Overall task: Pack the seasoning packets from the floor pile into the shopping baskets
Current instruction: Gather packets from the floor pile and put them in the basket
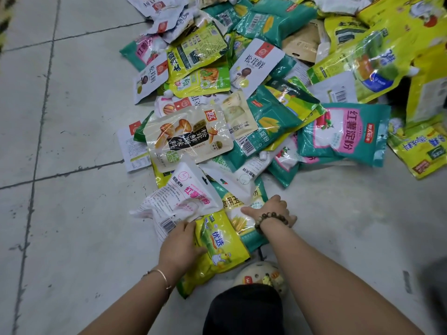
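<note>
Gathering light, slippery seasoning packets [266, 117].
Grip of left hand [180, 245] pinches the yellow packet [222, 247] at its edge; of right hand [272, 206], cannot tell.

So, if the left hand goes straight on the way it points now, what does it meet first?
The white packet with pink lettering, lying just beyond the left hand, which grips a yellow packet. The hand may touch its near edge, though depth is unclear.

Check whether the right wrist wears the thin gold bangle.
No, the right wrist wears a dark bead bracelet; the thin gold bangle sits on the left wrist.
</note>
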Motion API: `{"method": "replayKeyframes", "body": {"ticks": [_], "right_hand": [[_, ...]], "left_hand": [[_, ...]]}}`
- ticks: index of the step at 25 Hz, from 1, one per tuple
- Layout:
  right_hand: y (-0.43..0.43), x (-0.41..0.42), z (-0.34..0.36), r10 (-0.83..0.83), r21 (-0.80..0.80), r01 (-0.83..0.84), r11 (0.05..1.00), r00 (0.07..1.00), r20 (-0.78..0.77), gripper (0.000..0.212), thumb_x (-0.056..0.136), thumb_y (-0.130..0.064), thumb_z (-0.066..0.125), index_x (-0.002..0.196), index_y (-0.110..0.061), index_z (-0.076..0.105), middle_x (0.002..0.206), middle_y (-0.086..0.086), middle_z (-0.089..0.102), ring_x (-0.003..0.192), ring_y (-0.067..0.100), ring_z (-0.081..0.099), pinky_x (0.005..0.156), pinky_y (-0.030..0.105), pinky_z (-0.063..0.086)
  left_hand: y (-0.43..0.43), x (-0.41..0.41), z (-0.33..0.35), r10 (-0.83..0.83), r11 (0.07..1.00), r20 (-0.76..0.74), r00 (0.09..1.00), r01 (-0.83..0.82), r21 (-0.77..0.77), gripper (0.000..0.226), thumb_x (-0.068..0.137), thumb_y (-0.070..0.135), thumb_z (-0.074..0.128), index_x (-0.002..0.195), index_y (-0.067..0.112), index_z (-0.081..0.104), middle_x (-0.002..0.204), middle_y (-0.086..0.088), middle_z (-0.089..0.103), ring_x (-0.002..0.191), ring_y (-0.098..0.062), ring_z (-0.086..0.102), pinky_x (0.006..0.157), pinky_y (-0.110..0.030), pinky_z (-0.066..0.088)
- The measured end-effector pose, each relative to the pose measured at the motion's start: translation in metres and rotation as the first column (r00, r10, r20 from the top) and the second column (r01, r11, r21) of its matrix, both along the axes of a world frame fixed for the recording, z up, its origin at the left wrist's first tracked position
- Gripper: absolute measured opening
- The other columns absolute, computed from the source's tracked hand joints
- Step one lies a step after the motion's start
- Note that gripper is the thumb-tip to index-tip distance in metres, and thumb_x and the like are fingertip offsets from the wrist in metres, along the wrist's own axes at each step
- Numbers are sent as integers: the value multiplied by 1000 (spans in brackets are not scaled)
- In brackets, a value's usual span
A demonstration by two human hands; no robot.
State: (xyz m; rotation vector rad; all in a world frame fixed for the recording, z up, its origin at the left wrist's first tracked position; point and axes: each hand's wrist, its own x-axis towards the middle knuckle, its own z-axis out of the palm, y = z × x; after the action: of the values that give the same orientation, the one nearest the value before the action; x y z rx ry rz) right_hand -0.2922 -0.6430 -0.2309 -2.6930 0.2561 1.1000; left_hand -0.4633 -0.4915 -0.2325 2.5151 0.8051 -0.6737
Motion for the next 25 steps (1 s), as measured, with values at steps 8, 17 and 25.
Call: {"method": "replayKeyframes", "body": {"ticks": [8, 17, 25], "right_hand": [[-10, 6, 6, -76, 182, 99, 978, 989, -127, 63, 73, -48, 73, 119, -11, 52, 126, 10, 56, 116, 30, 52, 99, 42, 42], [-47, -1, 14, -151, 329, 189, 925, 979, -137, 42, 77, -31, 72, 107, -5, 60, 112, 12, 63, 103, 28, 59, 90, 37, 49], [-107, -3, 24, -461, 403, 426, 810, 887, -11, 26, 74, -23, 75, 94, -11, 65, 99, 9, 69, 90, 27, 64, 82, 36, 52]], "left_hand": [[0, 3, -6, -136, 986, -43, 990, 140, 89, 90, 71, 61, 68, 143, 21, 31, 135, -3, 38, 125, -22, 41, 100, -33, 39], [1, 11, -10, 97, 979, -94, 991, -112, -169, 45, 70, 51, 76, 103, 24, 60, 109, 1, 64, 95, -16, 57, 71, -26, 38], [-24, 14, 14, 246, 934, 178, 953, -184, -306, 20, 82, 42, 68, 86, 26, 57, 83, 8, 66, 82, -14, 61, 76, -38, 50]]}}
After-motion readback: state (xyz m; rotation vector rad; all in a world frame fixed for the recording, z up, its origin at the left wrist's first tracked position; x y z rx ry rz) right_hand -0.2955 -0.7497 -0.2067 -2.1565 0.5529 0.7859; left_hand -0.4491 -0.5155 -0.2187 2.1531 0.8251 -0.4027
